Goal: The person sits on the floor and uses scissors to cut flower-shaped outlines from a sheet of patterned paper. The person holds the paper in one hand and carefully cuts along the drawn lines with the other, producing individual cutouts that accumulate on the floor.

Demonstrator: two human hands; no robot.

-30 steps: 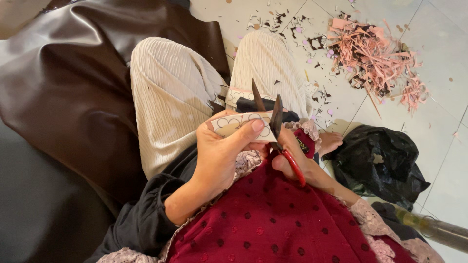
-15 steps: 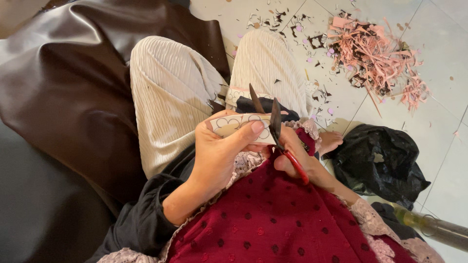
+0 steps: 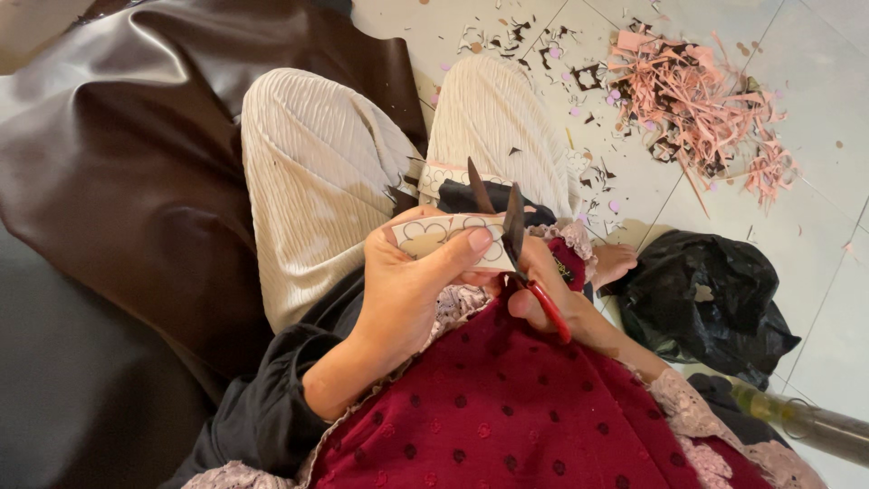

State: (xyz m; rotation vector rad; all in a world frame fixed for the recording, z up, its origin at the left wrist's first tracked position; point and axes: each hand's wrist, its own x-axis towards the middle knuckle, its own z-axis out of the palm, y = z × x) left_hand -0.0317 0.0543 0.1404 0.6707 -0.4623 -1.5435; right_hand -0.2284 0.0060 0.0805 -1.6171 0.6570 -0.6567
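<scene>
Your left hand (image 3: 412,290) fingers pinch the pale patterned strip (image 3: 434,237) above your lap; your right hand (image 3: 543,285) grips red-handled scissors (image 3: 516,249), blades parted at its edge. Mid-cut, I judge: close along the drawn outline. Pink scraps (image 3: 697,100) litter the floor.

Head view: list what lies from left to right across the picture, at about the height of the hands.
Dark brown leather sheet → left hand holding a pale patterned strip → scissors with red handles in the right hand → black plastic bag on the tiled floor.
</scene>
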